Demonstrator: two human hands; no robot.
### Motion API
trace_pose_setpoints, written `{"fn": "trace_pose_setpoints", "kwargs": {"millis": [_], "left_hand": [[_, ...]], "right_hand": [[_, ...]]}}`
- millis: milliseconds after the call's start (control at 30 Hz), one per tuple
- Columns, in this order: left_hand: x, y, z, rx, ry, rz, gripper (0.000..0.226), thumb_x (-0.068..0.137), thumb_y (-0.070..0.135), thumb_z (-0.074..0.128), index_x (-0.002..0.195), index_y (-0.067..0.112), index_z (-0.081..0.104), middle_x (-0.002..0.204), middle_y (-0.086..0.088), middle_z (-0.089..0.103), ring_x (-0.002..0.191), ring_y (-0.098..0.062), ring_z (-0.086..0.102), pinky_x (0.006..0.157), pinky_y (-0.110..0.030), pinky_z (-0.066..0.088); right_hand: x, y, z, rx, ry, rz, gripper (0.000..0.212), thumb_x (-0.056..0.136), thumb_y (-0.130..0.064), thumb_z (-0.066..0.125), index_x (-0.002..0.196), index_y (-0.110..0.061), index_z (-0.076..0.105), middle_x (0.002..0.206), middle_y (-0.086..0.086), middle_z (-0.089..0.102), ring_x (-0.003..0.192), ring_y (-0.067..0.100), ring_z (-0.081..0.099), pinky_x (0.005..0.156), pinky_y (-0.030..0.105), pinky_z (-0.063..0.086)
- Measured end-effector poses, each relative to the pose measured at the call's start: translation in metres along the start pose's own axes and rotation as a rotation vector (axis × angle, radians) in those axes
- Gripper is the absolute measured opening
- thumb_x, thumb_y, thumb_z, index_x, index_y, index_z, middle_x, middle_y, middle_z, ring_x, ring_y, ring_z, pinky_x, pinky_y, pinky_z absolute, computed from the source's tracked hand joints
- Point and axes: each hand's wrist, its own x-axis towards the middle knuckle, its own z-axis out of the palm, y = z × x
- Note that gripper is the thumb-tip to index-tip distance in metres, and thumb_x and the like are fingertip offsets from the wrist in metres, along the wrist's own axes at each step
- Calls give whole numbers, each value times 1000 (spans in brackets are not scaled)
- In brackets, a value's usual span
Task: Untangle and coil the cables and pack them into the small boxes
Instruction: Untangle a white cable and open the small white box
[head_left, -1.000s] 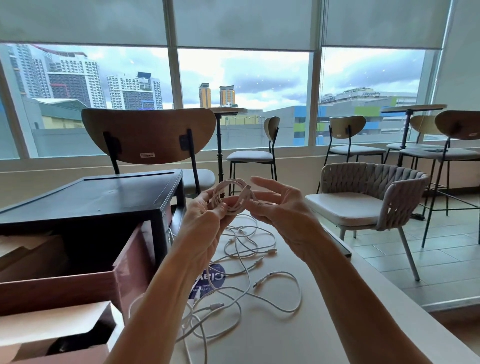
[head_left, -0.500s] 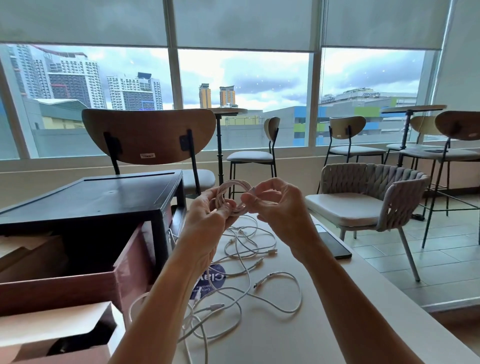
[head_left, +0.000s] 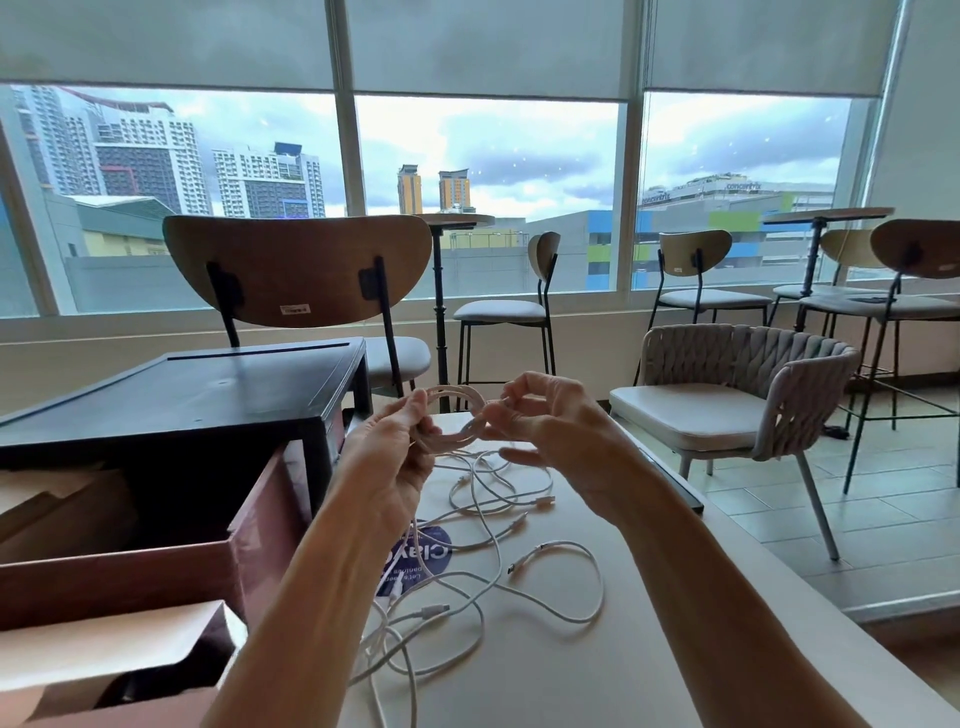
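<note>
White coiled cable (head_left: 457, 415) held above the table (head_left: 597, 649): left hand (head_left: 395, 457) grips it, right hand (head_left: 545, 421) pinches it.

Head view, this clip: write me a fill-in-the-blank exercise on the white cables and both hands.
The thin white cable pinched between the left hand and the right hand is wound into a small ___. The other white cables lie loose on the beige table, held by ___ hand. Partly under them lies a round ___ sticker.
Missing words: coil; neither; blue.
</note>
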Motion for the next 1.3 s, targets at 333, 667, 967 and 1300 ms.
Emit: {"fn": "trace_pose_setpoints", "kwargs": {"millis": [333, 667, 967, 1300], "left_hand": [[-2, 5, 0, -133, -30, -126, 20, 100, 15, 55, 83, 4, 55, 59, -8, 55, 46, -8, 50, 32, -12, 33], [-11, 11, 1, 242, -114, 77, 11, 98, 12, 58, 98, 5, 67, 74, -6, 59, 56, -11, 58, 42, -15, 41], [-10, 14, 4, 259, -199, 128, 17, 101, 10, 53, 108, 6, 68, 82, -7, 61, 75, -15, 61, 55, -19, 53], [-36, 18, -14, 496, -101, 244, 7, 91, 11, 69, 96, 9, 73, 80, -4, 68, 68, -11, 60, 61, -19, 47]], "right_hand": [[0, 0, -7, -54, -44, 0, 12, 97, -16, 62, 93, -16, 51, 102, 5, 76, 103, 14, 70, 102, 47, 47], [2, 3, -11, -116, -18, 8, 27, 87, -26, 73, 108, -18, 58, 102, 2, 76, 95, 17, 72, 90, 42, 56], [4, 1, -8, 39, 82, -53, 19, 84, -13, 76, 102, -11, 70, 93, 5, 77, 92, 23, 73, 81, 30, 59], [-22, -3, 12, -24, 123, -39, 12, 88, -15, 74, 98, -20, 75, 88, -3, 77, 81, 6, 70, 71, 22, 56]]}}
